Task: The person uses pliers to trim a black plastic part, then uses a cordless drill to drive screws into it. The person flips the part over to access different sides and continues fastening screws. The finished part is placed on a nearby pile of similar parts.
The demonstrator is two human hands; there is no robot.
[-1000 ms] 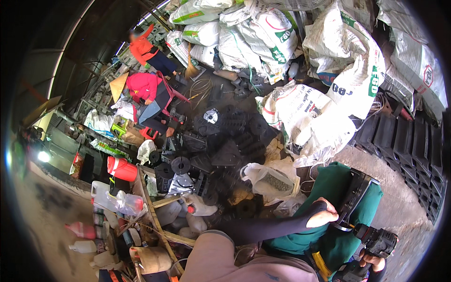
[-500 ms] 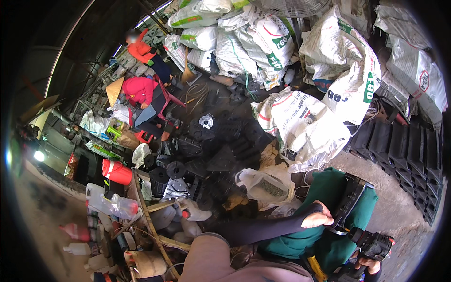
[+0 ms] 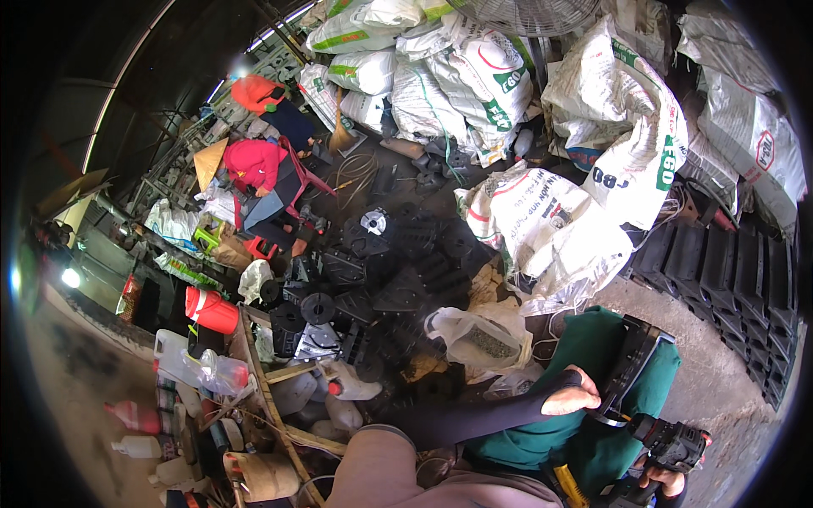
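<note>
Across my lap, over green cloth (image 3: pixel 542 432), lies a long black molded part (image 3: pixel 637 360) with a curved rim at its near end. My left hand (image 3: pixel 572 394), the forearm in a dark sleeve, has its fingers curled at the left edge of that part; its fingertips are partly hidden. At the lower right my right hand (image 3: pixel 667 481) is wrapped round the handle of a black cordless drill (image 3: pixel 669 442). The drill's front end points left, at the near end of the part; its tip is too small to make out.
A pile of black parts (image 3: pixel 415 279) covers the floor ahead, with an open bag of small grey pieces (image 3: pixel 487 343) nearer. White sacks (image 3: pixel 559 229) stand beyond. Black parts are stacked (image 3: pixel 720 271) at right. Jugs (image 3: pixel 351 381) and a red bucket (image 3: pixel 212 310) stand left. Two people work farther back.
The far person in orange has bent forward. My hands, the drill and the black part stay almost where they were.
</note>
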